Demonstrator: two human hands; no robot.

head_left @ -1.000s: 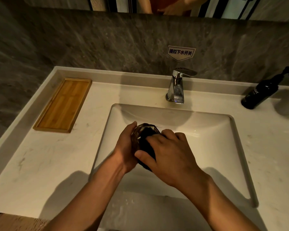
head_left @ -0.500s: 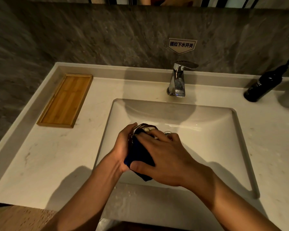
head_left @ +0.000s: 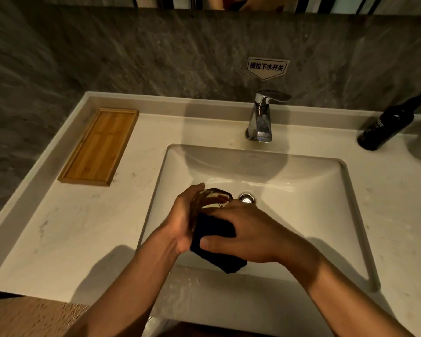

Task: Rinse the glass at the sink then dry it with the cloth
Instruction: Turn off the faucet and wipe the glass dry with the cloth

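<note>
Clear glass (head_left: 213, 199) gripped by left hand (head_left: 182, 222) — right hand (head_left: 248, 233) presses dark cloth (head_left: 216, 246) against it, over sink (head_left: 326, 215) — faucet (head_left: 261, 117) behind.

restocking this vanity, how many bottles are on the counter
1. A dark pump bottle stands at the back right of the counter, right of the faucet. The frame cuts off just beyond it, so more may sit out of view there.
</note>
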